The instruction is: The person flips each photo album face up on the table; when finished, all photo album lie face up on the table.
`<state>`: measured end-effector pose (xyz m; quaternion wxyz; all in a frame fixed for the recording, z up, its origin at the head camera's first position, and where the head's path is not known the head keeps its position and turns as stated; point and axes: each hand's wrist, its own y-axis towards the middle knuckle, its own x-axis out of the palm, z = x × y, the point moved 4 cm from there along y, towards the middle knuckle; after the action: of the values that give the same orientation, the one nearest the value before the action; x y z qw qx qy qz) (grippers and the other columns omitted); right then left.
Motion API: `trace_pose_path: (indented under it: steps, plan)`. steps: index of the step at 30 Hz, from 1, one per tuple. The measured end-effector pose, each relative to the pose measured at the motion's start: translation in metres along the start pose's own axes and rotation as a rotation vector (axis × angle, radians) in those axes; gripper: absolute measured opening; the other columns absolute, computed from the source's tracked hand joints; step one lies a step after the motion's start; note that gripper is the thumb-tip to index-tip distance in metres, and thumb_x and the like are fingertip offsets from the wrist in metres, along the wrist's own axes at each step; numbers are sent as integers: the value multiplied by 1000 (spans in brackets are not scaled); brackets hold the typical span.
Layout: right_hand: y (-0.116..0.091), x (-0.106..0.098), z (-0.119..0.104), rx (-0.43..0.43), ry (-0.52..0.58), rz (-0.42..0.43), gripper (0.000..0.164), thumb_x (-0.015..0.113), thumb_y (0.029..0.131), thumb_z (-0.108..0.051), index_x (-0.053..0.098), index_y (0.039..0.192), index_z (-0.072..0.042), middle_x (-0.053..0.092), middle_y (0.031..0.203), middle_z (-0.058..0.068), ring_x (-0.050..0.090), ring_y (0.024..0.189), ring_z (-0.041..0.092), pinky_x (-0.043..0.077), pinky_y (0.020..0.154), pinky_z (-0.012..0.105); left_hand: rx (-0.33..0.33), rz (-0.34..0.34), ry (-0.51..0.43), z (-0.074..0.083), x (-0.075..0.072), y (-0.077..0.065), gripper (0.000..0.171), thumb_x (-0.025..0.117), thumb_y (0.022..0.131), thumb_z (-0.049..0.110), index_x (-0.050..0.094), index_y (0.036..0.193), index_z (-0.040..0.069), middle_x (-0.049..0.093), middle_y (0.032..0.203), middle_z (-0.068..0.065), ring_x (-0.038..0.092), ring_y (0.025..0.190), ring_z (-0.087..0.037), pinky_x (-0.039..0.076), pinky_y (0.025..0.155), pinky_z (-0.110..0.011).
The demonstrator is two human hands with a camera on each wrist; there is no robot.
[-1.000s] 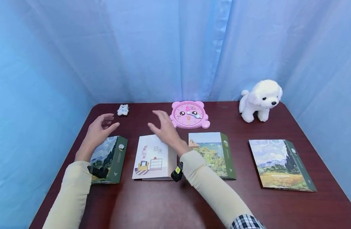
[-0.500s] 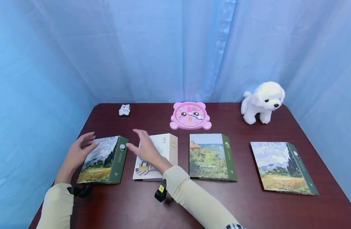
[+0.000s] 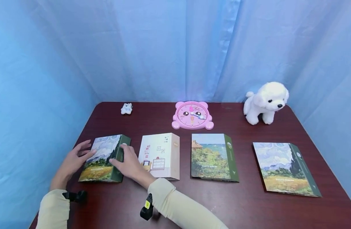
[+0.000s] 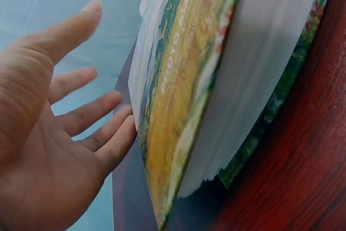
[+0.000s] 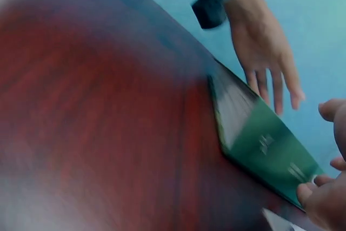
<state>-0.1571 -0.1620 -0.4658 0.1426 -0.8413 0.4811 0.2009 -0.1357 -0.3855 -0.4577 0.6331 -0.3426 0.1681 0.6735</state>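
Leftmost album, spine rightward, long axis front-to-back

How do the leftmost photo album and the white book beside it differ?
Cover: the leftmost photo album has a painted landscape; the white book has a drawn room interior.
Spine: dark green on the leftmost photo album, pale beige on the white book.
Shared: both lie cover-up on the table.

The blue curtain is bright, glowing just behind the pink clock; the right wrist view is blurry.
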Motion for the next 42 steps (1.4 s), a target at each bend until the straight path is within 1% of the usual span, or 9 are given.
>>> trace_pose_path:
  steps: [5,8,14,18,21,25,30,37,42]
  plan:
    - [-5,13,-1,39,-74,24,74,61,91,-44,30,149,-11,27,152,10,32,140,22,38,108,35,-52,-34,21,0,6,1,87,55,92,51,14,153,4,26,151,-30,33,132,-50,37,98,-66]
    - [-7,16,0,65,-86,50,78,64,89,-41,28,150,-8,25,153,13,30,140,25,38,108,36,-70,-51,26,-2,8,1,90,55,92,52,13,153,1,25,151,-31,33,132,-50,37,99,-64]
    - [-9,19,4,115,-39,60,79,65,89,-37,25,151,-9,20,156,14,29,141,25,39,107,36,-125,-88,70,-1,13,-1,95,57,89,56,14,152,-2,25,147,-37,30,131,-52,34,100,-66]
    - [-8,19,6,149,38,74,77,64,89,-35,27,151,-8,20,156,14,34,139,26,41,106,37,-146,-93,78,1,16,1,98,59,87,58,15,151,-2,28,145,-37,33,129,-51,36,100,-64]
    - [-7,17,5,167,92,97,75,64,87,-31,30,150,-7,24,155,14,37,137,27,42,105,38,-144,-98,88,4,17,3,99,60,86,58,16,151,-4,30,143,-38,36,126,-50,39,98,-63]
    - [-7,15,4,189,126,120,74,65,85,-28,34,149,-7,29,153,13,39,136,28,42,104,38,-129,-105,112,7,16,5,97,61,87,54,18,149,-6,31,142,-38,39,124,-50,41,97,-62]
    - [-8,13,5,210,172,115,73,64,86,-27,33,149,-8,28,153,12,37,136,27,41,104,38,-128,-105,115,10,17,6,96,63,87,52,20,148,-8,32,142,-38,40,124,-50,41,97,-61]
    - [-9,8,-3,210,178,104,73,63,86,-29,32,150,-12,29,152,15,37,136,28,39,106,40,-164,-133,141,12,17,8,104,60,84,61,18,149,-8,32,142,-38,41,124,-50,43,97,-60]
    - [-7,0,-9,186,184,116,74,63,87,-31,30,151,-15,26,153,14,38,136,27,39,106,39,-159,-164,114,21,22,9,103,57,86,61,16,148,-10,28,145,-38,37,128,-50,39,100,-61]
